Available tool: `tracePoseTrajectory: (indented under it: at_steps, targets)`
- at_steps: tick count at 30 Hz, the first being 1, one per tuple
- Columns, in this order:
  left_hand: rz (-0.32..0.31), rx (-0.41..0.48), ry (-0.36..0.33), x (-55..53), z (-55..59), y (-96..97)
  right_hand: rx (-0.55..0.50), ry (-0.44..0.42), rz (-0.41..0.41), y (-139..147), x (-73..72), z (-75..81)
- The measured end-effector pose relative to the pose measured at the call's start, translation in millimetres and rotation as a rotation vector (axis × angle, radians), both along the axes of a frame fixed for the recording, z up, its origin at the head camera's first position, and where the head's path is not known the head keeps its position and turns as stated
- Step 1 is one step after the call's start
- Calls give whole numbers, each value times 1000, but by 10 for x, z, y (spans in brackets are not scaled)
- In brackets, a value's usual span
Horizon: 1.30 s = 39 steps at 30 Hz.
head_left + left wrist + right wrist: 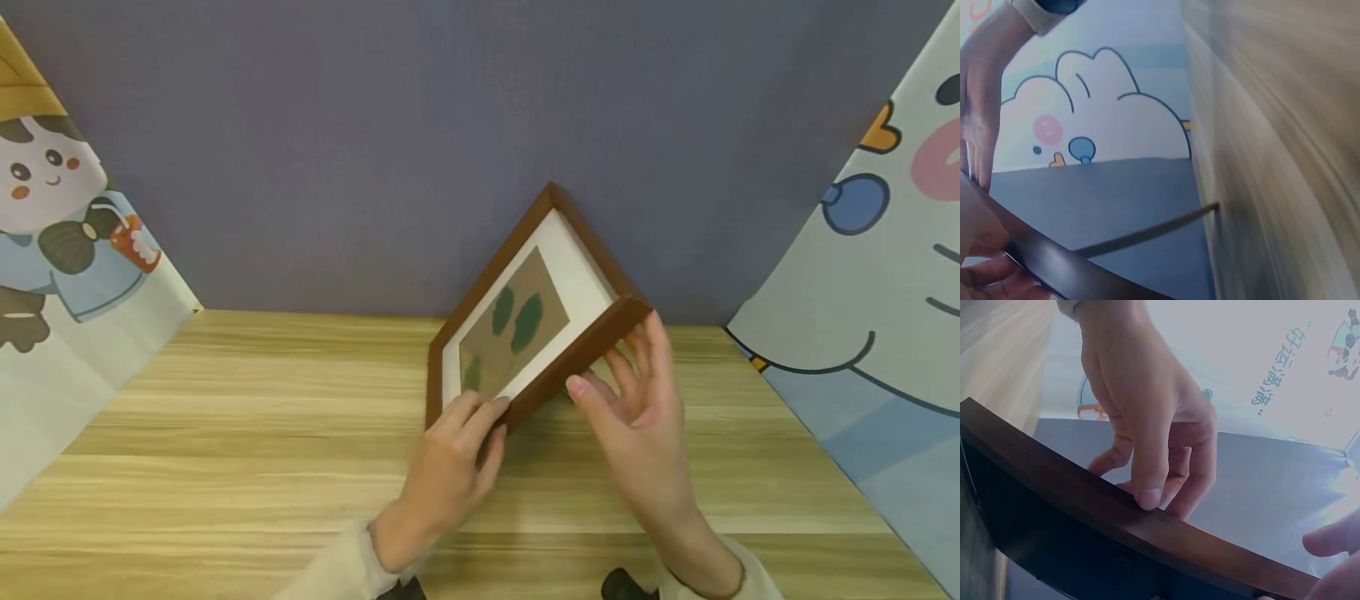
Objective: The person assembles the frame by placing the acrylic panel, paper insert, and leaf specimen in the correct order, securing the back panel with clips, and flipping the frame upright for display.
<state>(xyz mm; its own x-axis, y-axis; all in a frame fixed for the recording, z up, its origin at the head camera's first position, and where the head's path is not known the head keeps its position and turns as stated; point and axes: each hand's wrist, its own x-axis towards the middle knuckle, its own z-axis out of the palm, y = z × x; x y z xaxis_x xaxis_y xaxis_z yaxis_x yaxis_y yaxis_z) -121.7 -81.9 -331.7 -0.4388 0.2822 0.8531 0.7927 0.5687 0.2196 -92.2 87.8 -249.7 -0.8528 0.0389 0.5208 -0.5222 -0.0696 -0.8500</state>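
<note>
A brown picture frame (592,343) with a white mat and a print of dark green leaves is tilted in the air above the wooden table, one corner pointing up. My left hand (450,454) pinches its near lower edge, fingers over the front and thumb below. At the right corner, my right hand (648,433) touches the frame with extended fingers, partly hidden behind it, the thumb held off the edge. The right wrist view shows the frame's dark back (1054,537) and the left hand (1147,419) gripping the rim. A thin dark strip (1147,234) slants to the tabletop in the left wrist view.
The wood-grain table (247,433) meets a grey-blue back wall (337,167) just behind the frame. Cartoon-printed panels stand at the left (75,333) and right (825,317). Dark wrist gear (626,583) shows by the right cuff.
</note>
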Motion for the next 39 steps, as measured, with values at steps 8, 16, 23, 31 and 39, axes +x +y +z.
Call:
tracePoseTrajectory:
  at_steps: [8, 16, 23, 31, 39]
  targets:
    - [-56, -18, -46, 125, 6, 101, 5, 38, -141, 47, -42, 24]
    - [-101, -70, -137, 239, 26, 162, 17, 75, -209, 105, -92, 13]
    - [-129, -105, -228, 304, 57, 205, 28, 45, -244, 157, -146, 25]
    - [-243, -51, -267, 124, 244, 43, 54, 4, -257, 241, -183, 76]
    - [-71, 219, -411, -454, 394, -394, 42, -56, -245, 297, -203, 119]
